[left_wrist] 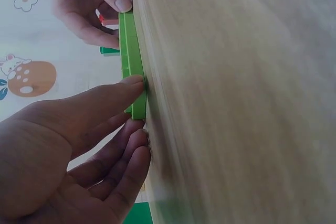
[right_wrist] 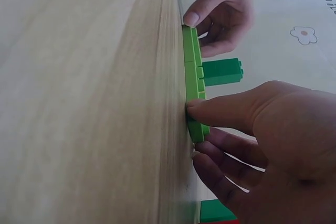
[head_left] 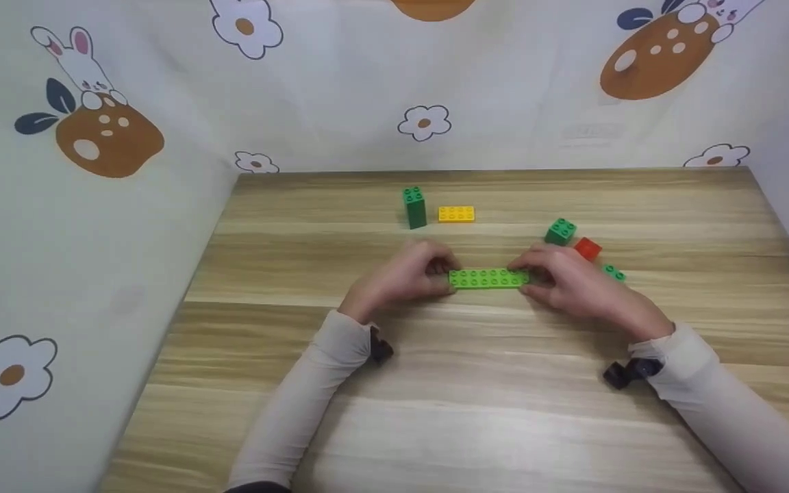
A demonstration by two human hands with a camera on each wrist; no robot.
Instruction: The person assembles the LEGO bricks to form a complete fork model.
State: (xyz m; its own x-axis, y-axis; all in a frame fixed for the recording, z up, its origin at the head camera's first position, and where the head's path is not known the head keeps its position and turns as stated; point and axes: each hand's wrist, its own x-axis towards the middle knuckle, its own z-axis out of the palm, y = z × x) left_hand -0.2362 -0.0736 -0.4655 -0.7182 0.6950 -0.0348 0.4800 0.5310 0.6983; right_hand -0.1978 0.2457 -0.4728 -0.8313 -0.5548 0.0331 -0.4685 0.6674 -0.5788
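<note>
A long row of lime green toy building bricks (head_left: pixel 489 279) lies on the wooden table, studs up. A seam across its side shows in the right wrist view. At its left end, my left hand (head_left: pixel 409 272) pinches it between thumb and fingers. The right hand (head_left: pixel 576 282) grips the opposite end the same way, its thumb (right_wrist: pixel 202 109) against the near side. Both hands rest low, close over the tabletop.
Behind the left hand stands a tall dark green brick stack (head_left: pixel 416 211), with a flat yellow brick (head_left: pixel 456 214) beside it. Near the right hand are a green brick (head_left: pixel 560 233), a red brick (head_left: pixel 587 248) and another green brick (head_left: pixel 614 272). A patterned cloth wall (head_left: pixel 340 89) borders the table.
</note>
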